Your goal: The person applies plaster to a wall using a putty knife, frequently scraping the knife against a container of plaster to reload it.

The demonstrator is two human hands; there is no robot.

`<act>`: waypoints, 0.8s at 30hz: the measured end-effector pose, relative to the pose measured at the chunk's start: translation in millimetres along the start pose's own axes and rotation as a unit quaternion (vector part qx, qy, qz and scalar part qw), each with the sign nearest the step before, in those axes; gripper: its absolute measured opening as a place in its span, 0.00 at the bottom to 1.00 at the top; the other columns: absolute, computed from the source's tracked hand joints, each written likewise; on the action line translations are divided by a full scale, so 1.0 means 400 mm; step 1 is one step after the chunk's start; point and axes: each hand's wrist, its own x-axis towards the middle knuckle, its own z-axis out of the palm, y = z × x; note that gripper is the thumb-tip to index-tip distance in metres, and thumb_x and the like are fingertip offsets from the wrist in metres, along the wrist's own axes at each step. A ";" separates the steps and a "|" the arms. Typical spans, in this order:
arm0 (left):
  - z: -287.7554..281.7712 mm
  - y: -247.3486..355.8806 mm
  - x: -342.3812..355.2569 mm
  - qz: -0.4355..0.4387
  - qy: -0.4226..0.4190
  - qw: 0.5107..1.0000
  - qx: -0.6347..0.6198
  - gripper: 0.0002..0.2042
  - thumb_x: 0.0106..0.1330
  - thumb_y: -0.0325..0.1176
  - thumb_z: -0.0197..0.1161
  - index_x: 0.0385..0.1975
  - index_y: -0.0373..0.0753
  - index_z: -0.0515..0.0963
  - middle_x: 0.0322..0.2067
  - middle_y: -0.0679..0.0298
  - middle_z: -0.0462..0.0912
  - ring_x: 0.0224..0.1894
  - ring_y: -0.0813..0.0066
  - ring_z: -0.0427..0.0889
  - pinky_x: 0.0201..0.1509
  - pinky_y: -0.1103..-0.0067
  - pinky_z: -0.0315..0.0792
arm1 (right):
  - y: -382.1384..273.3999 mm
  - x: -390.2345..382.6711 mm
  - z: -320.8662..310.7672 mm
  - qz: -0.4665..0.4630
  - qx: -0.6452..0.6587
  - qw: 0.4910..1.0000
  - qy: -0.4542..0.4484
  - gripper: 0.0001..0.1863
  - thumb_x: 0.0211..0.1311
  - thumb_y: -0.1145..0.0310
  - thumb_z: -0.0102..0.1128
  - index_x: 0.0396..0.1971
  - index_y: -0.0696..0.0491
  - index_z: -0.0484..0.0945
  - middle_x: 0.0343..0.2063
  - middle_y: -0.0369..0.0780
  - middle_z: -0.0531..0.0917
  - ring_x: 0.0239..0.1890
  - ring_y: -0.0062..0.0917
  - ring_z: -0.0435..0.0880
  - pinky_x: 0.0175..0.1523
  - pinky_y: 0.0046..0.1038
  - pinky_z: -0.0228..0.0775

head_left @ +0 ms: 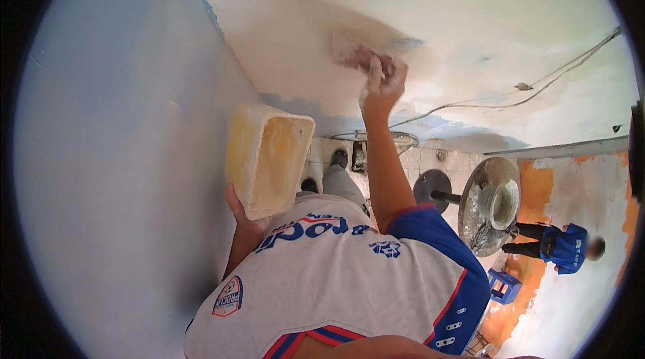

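Cream with blue patches: facing a broad wall (269, 3), with a blue-grey wall (114, 130) just to the left. Looking across to an orange-patched wall (537, 188) at the right and standing on a pale tiled floor (422, 157). Sharing the space with a person (569, 248) in blue, well apart, near the orange patches. Seeing a round pedestal bench (494, 169) to the right, and a blue crate (504, 286) near it. Wearing a white jersey (336, 272) with blue on the sleeve. Holding a yellowish, white-smeared tub (243, 151) up beside the blue-grey wall, its mouth turned to the right, and gripping its lower end with the left hand (246, 219), partly hidden by the tub. Spotting a pale round bucket (497, 204) on the bench. Gripping a reddish flat tool (352, 54) with the right hand (386, 83), holding it up at the broad wall, blurring too much there to tell whether touching
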 end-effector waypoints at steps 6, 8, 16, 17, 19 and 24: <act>-0.015 0.005 -0.020 -0.014 0.106 0.992 -0.060 0.35 0.71 0.67 0.45 0.68 0.47 0.69 0.64 0.63 0.75 0.64 0.62 0.76 0.66 0.61 0.73 | 0.013 0.043 -0.210 0.108 0.167 0.958 0.206 0.11 0.75 0.74 0.52 0.51 0.59 0.66 0.46 0.48 0.79 0.44 0.34 0.86 0.39 0.36 0.90; -0.030 0.000 -0.017 -0.004 0.085 0.995 -0.051 0.36 0.71 0.66 0.44 0.70 0.47 0.66 0.65 0.62 0.73 0.65 0.60 0.75 0.66 0.58 0.73 | -0.026 0.006 -0.169 0.064 0.193 0.978 0.055 0.11 0.75 0.74 0.55 0.51 0.59 0.67 0.44 0.45 0.80 0.45 0.30 0.84 0.44 0.33 0.86; -0.022 -0.001 -0.012 0.020 0.051 0.997 -0.050 0.34 0.72 0.65 0.43 0.71 0.50 0.66 0.67 0.64 0.72 0.67 0.62 0.73 0.68 0.60 0.71 | 0.004 0.086 -0.184 0.093 0.221 0.962 0.129 0.12 0.75 0.72 0.53 0.51 0.59 0.66 0.47 0.48 0.79 0.45 0.33 0.85 0.42 0.35 0.90; -0.009 0.001 -0.010 0.010 0.060 0.997 -0.047 0.34 0.72 0.65 0.44 0.70 0.49 0.67 0.66 0.64 0.72 0.66 0.62 0.73 0.67 0.60 0.71 | -0.001 0.087 -0.233 0.051 0.175 0.971 0.154 0.11 0.76 0.73 0.51 0.51 0.59 0.63 0.47 0.50 0.79 0.43 0.37 0.87 0.41 0.37 0.90; -0.006 -0.009 -0.009 -0.002 0.075 0.996 -0.050 0.35 0.71 0.66 0.45 0.70 0.49 0.67 0.66 0.64 0.73 0.66 0.62 0.73 0.67 0.60 0.71 | -0.052 0.073 -0.241 0.086 0.183 0.975 0.097 0.11 0.75 0.75 0.51 0.51 0.59 0.63 0.44 0.49 0.80 0.42 0.36 0.88 0.40 0.37 0.90; 0.024 -0.011 -0.013 -0.029 0.039 0.997 -0.058 0.34 0.71 0.63 0.45 0.70 0.47 0.67 0.64 0.62 0.75 0.64 0.59 0.76 0.66 0.59 0.74 | 0.003 0.019 -0.054 0.100 0.067 0.993 0.019 0.11 0.73 0.74 0.57 0.51 0.60 0.70 0.43 0.43 0.81 0.44 0.26 0.83 0.44 0.31 0.87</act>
